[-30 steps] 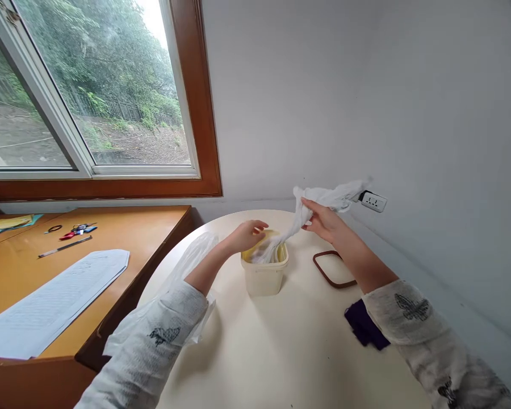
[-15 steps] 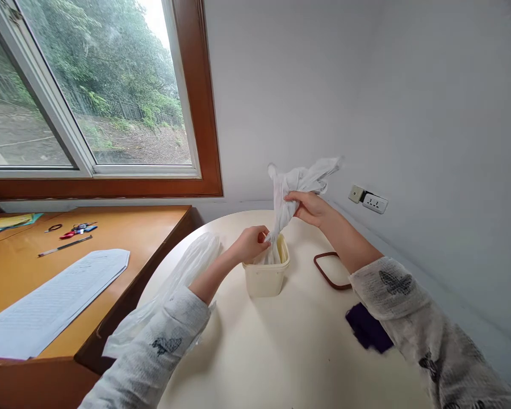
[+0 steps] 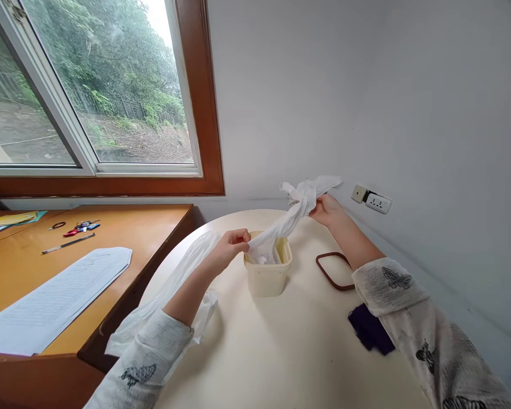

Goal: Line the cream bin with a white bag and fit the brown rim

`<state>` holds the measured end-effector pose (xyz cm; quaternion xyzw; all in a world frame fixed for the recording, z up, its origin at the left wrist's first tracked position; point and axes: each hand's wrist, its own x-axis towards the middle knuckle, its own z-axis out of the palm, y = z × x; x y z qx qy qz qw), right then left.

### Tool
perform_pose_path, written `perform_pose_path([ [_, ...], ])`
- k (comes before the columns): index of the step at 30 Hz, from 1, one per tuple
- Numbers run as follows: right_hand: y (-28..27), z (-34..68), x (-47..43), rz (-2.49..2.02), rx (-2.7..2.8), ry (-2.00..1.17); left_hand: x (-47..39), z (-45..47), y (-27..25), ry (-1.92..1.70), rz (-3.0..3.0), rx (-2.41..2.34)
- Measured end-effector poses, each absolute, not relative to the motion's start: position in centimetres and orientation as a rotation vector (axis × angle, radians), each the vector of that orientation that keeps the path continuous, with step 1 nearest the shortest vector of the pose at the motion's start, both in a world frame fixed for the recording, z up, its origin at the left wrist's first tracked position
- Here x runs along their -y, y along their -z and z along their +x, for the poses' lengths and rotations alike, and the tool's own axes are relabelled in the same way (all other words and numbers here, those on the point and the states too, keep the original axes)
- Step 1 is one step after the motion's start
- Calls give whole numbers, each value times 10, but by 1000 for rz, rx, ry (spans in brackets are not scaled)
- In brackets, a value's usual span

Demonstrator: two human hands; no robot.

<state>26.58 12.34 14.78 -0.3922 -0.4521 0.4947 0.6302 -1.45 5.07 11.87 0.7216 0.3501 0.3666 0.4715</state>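
Observation:
A white plastic bag (image 3: pixel 296 213), twisted along its length, stretches between my two hands over a small cream bin (image 3: pixel 268 281). My left hand (image 3: pixel 226 250) pinches its lower edge at the bin's left rim. Farther up and to the right, my right hand (image 3: pixel 327 213) is closed around the bag near its knotted, loose top. The bag's lower part hangs inside the bin, where white material shows; whether it is all one bag I cannot tell. A second, translucent white plastic bag (image 3: pixel 183 270) lies on the table, partly behind my left forearm.
A brown rounded ring frame (image 3: pixel 323 271) and a dark purple cloth (image 3: pixel 370 330) lie right of the bin on the round cream table (image 3: pixel 298 363). Papers (image 3: pixel 63 295), a pen (image 3: pixel 68 243) and keys (image 3: pixel 83 228) are on the wooden desk at left. A wall socket (image 3: pixel 378 203) is beyond my right hand.
My left hand has moved left to the bin's rim, pulling the bag's lower edge outward. My right hand has shifted right and slightly down, so the bag now slants more.

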Motion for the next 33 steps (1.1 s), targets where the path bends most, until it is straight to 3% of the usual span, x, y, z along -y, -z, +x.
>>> perform_pose_path([
  [7, -180, 239, -114, -768, 1059, -1224, -48, -4, -137, -810, 1606, -765],
  [14, -180, 203, -101, -702, 1182, -1342, -63, 35, -155, -727, 1806, -769],
  [25, -156, 227, -111, -937, 847, -1113, -92, 36, -160, -1136, 1527, -752],
  [30, -161, 212, -89, -828, 1311, -1232, -93, 38, -166, -1309, 1442, -802],
  [33, -163, 197, -85, -891, 1498, -1113, -89, 45, -168, -1311, 1470, -775],
])
